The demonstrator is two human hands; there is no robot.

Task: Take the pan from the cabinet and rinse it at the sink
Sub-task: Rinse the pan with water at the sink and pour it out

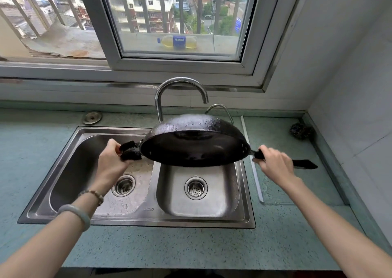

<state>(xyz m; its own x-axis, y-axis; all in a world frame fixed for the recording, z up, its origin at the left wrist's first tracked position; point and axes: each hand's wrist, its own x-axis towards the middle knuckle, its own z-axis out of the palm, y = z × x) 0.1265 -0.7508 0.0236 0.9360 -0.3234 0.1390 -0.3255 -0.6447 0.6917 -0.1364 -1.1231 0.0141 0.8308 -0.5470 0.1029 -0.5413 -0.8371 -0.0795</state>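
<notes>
Head view, pan (195, 148): black, round, tipped so its dark inside faces the camera, held in the air above the right basin, water drops on its outer wall
Head view, left hand (111, 158): closed around the short black helper handle (129, 150) at the pan's left edge; a pale bangle (77, 215) and a bead bracelet (93, 195) on the wrist
Head view, right hand (274, 161): clenched on the long black handle (303, 164), whose far end sticks out past the fingers to the right
Head view, sink (148, 216): steel, two basins, a strainer drain in each, set into a speckled green counter (191, 248)
Head view, faucet (180, 95): curved chrome spout, just behind and above the pan
Head view, scrubber (300, 130): dark ball near the wall, well right of the pan
Head view, bottle (177, 42): lying on its side on the ledge outside the window (180, 21), yellowish liquid, blue label
</notes>
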